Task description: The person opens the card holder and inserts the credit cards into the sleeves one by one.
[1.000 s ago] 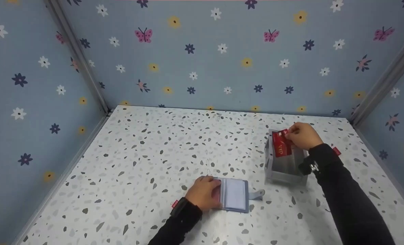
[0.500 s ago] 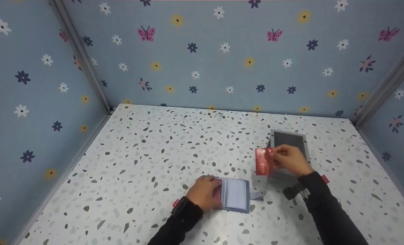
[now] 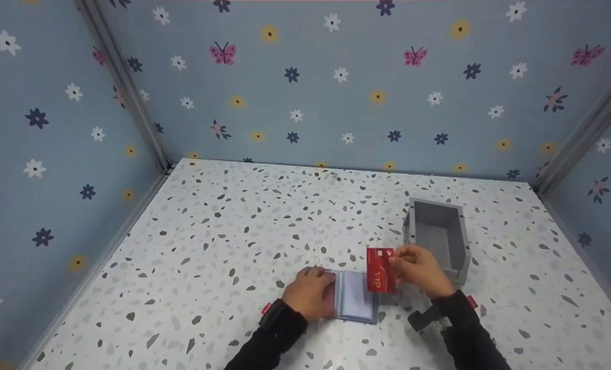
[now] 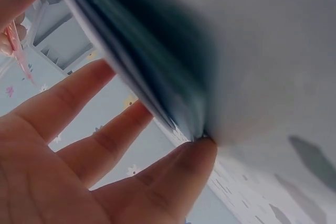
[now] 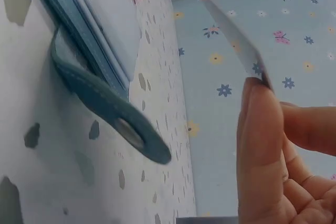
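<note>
A blue card holder [image 3: 358, 295] lies spread on the table, its pale inner sleeves facing up. My left hand [image 3: 310, 293] grips its left side, fingers at the edge in the left wrist view, covering much of that half. A strip of red shows inside beside the fingers. With thumb and fingers my right hand [image 3: 421, 270] pinches a red card [image 3: 380, 270] marked VIP by its right edge. The card overlaps the holder's upper right corner in the head view. In the right wrist view the holder's strap [image 5: 113, 106], with a metal snap, sticks out over the table.
A grey bin [image 3: 438, 231] with an open top stands behind and right of my right hand. The speckled white table [image 3: 223, 231] meets blue flowered walls [image 3: 316, 77] at the back and sides.
My right hand has lifted the red card out of the grey bin and carried it left and nearer, to the card holder. My left hand has stayed on the holder.
</note>
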